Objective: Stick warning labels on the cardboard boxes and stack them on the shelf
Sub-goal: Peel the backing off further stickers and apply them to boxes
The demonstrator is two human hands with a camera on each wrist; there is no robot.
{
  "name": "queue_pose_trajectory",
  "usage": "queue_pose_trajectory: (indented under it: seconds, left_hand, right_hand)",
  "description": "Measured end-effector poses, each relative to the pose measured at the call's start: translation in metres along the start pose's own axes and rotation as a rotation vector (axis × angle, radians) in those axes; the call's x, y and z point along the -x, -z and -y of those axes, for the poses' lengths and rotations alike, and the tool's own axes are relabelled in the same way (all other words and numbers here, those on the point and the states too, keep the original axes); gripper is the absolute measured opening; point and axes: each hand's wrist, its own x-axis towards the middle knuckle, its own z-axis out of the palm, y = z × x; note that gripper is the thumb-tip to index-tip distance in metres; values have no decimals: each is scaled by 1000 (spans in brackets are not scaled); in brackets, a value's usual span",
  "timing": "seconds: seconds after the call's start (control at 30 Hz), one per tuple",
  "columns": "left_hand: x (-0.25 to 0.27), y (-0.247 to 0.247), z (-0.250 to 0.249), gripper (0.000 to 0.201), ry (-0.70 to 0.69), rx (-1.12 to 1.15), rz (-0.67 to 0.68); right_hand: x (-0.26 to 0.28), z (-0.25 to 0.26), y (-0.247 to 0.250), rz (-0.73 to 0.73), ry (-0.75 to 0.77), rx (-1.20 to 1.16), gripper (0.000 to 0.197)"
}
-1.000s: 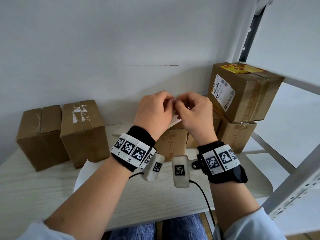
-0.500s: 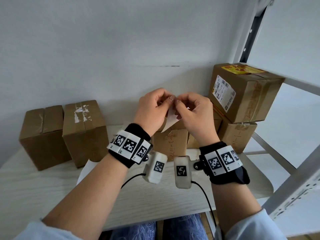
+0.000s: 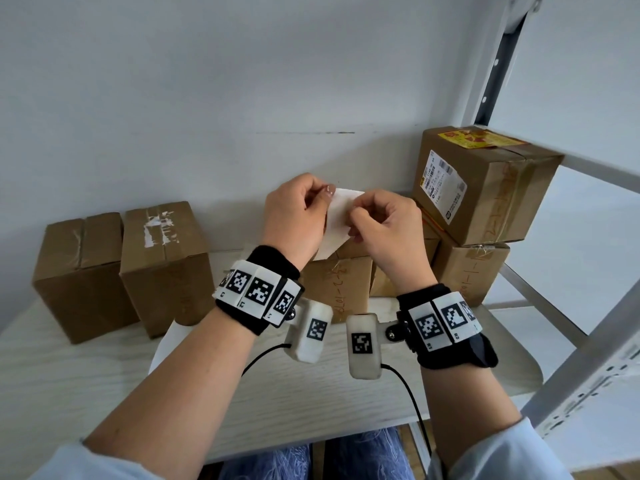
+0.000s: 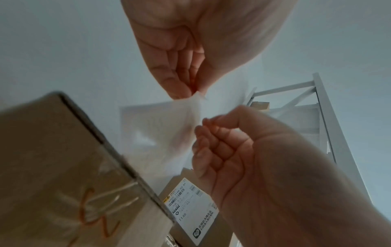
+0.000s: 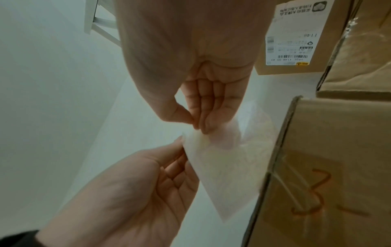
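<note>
Both hands work a white label sheet (image 3: 337, 216) in the air above the bench (image 3: 69, 393), over the box with orange writing (image 3: 337, 285) that stands mid-bench. The left hand (image 3: 294, 216) pinches the sheet's upper corner between thumb and fingertips; the right hand (image 3: 384, 226) pinches the edge just beside it, fingers curled, apparently picking the label off its backing.

The risks, as I judge them: the thin sheet may tear at that corner if the pinches pull apart too sharply, or the freed adhesive may fold onto itself or cling to a fingertip. Two plain boxes (image 3: 124, 271) wait near the bench's back left edge; a labelled box (image 3: 485, 188) sits stacked at the back right corner beside the shelf frame (image 3: 588, 341).
</note>
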Motion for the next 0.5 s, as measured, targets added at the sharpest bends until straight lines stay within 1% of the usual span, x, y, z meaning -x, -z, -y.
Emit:
queue_pose_trajectory:
  seconds: [0.03, 0.13, 0.17, 0.2, 0.3, 0.37, 0.5]
  left_hand:
    - [-1, 1, 0, 15, 5, 5, 18]
    - [1, 2, -6, 14, -2, 16, 51]
    - [2, 2, -8, 15, 4, 46, 58]
    - [4, 2, -10, 16, 9, 81, 68]
    - [7, 2, -15, 17, 19, 154, 68]
    - [7, 3, -16, 16, 24, 176, 58]
    - [4, 1, -10, 17, 27, 140, 45]
  right_hand:
    - [0, 1, -1, 20, -5, -1, 16]
    - [0, 10, -5, 27, -71, -48, 47]
    - [-1, 11, -6, 16, -65, -17, 52]
    - [-2, 13, -8, 3, -33, 44, 50]
    - [-4, 13, -10, -1, 50, 165, 36]
    - [-5, 12, -11, 2, 76, 182, 30]
    - [-5, 10, -12, 10, 99, 183, 28]
